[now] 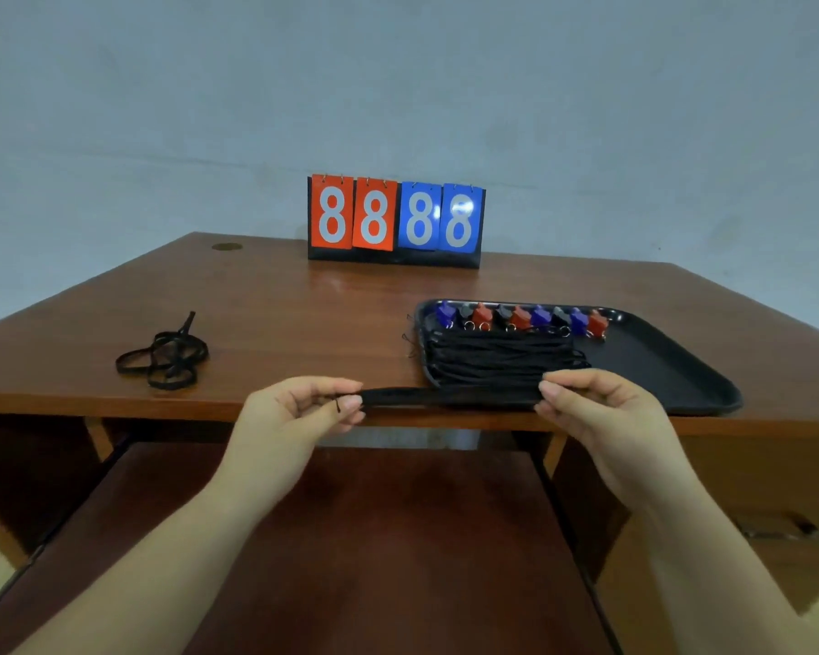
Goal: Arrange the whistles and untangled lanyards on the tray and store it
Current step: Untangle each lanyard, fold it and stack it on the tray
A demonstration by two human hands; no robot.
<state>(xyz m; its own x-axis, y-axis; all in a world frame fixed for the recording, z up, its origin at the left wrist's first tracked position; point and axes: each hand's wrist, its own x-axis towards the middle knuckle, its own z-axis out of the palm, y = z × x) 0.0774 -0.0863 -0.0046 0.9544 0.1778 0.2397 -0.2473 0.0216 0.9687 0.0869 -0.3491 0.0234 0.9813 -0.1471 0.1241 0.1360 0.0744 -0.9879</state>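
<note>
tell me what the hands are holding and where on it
A black lanyard, stretched flat between both hands: the left hand pinches its left end, the right hand its right end, by the tray.

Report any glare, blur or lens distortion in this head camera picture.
Head view: glare washes out the top of the rightmost blue "8" card on the flip scoreboard; wide-angle distortion bows the brown wooden table edges; the row of red, blue and black plastic whistles on the black plastic tray looks soft.

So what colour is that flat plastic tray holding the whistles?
Black, seen plainly in the head view: the flat plastic tray.
</note>
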